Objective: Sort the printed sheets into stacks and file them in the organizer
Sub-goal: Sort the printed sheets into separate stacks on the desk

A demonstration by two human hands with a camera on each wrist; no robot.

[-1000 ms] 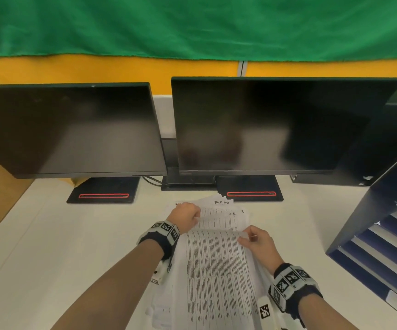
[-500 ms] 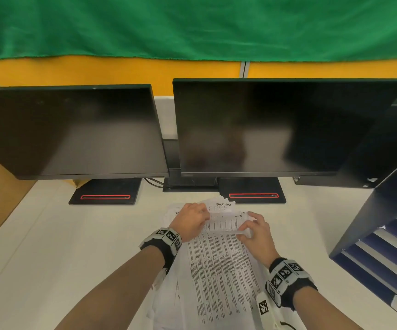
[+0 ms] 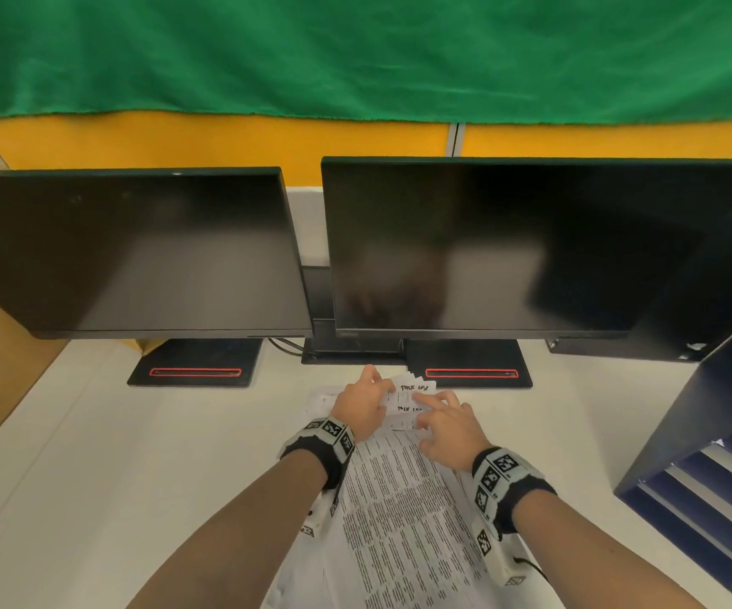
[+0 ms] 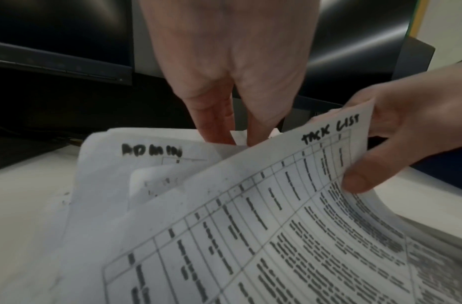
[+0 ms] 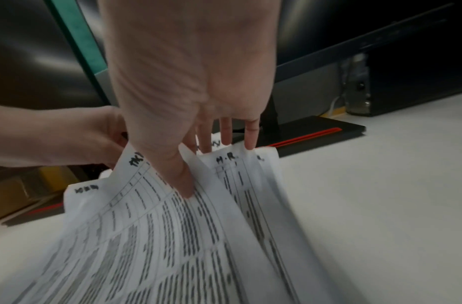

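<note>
Both hands are working the far end of a loose pile of printed sheets [image 3: 399,512] lying on the matte white desk [image 3: 91,454], just in front of the two monitor bases. Left hand [image 3: 362,406] has its fingers [image 4: 214,123] reaching down behind the lifted top edges; whether they actually clasp a page, I cannot tell. Right hand [image 3: 447,426] is pinching, thumb [image 4: 364,181] on the printed face and fingers behind, holding up the corner of a thin sheet hand-lettered "TASK LIST" [image 4: 330,127], which bows upward in a soft curve. Beneath it lies a flatter page marked "ADMIN" [image 4: 152,151], and over on the right wrist view another headed "H.R." [image 5: 225,159] shows under the spread fingertips [image 5: 250,142]. Paper is flimsy, white, gridded with ruled table lines and dense dark rows of print, edges fanned and uneven. Off to the right stands the organizer [image 3: 715,432], dark blue, hard-edged, with slanted shelves stacked one over another. Two glossy black monitors [image 3: 135,252] sit behind, flat rectangular stands trimmed with red outlines [image 3: 195,372]. Green cloth [image 3: 355,50] hangs over a yellow partition above.
</note>
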